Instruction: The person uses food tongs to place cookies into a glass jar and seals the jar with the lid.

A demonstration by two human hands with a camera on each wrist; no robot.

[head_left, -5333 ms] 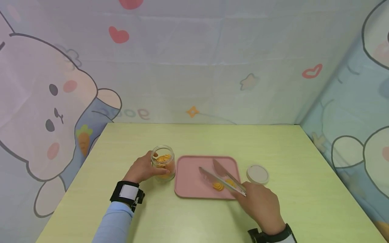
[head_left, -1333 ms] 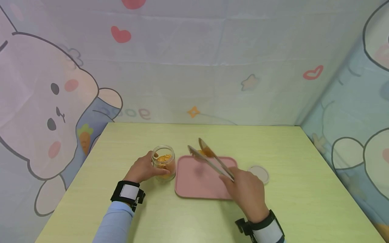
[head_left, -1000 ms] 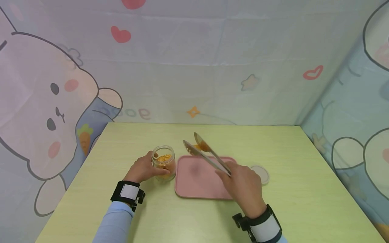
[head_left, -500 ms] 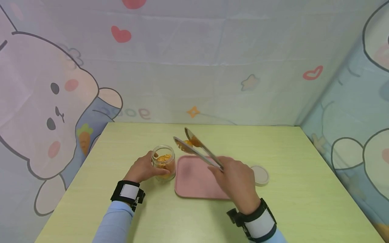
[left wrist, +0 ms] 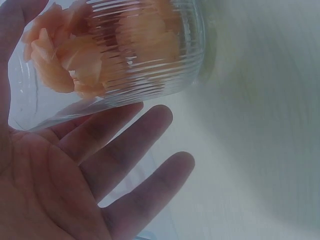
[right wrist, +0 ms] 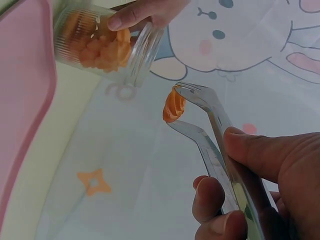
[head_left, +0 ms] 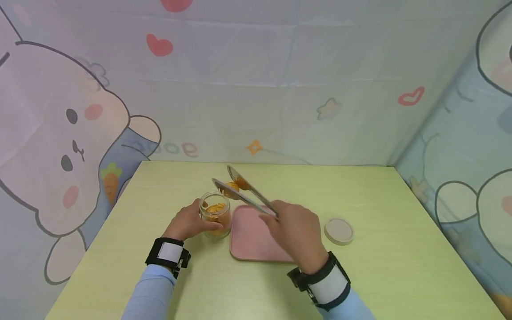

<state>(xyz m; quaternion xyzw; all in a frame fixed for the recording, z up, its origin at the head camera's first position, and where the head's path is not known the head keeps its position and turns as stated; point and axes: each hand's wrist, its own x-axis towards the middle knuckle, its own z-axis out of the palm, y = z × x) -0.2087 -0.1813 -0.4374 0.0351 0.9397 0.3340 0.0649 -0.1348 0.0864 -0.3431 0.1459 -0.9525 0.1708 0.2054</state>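
Observation:
My left hand (head_left: pixel 190 221) holds a clear glass jar (head_left: pixel 225 223) upright on the table, thumb in front of it. In the left wrist view several fingers spread beside the ribbed glass. Inside lie several orange, ridged pieces (left wrist: pixel 82 57), like small biscuits. My right hand (head_left: pixel 300 233) grips metal tongs (right wrist: pixel 212 112), their ends pointing left. Between the tong ends is one orange ridged piece (right wrist: pixel 174 106), held in the air. In the head view the lower tong end overlaps the back right of the jar's open rim; the right wrist view shows the piece apart from the glass.
A pink tray (head_left: pixel 258 249) lies right of the jar, partly hidden under my right hand. Farther right is a round, pale lid (head_left: pixel 339 231) on the light yellow table (head_left: pixel 400 249). A printed cloth (head_left: pixel 320 53) hangs behind the table edge.
Earlier the tongs reached over yellow-orange pieces on the tray. They have since lifted with a piece and moved left to the jar. My left hand and the jar have stayed put.

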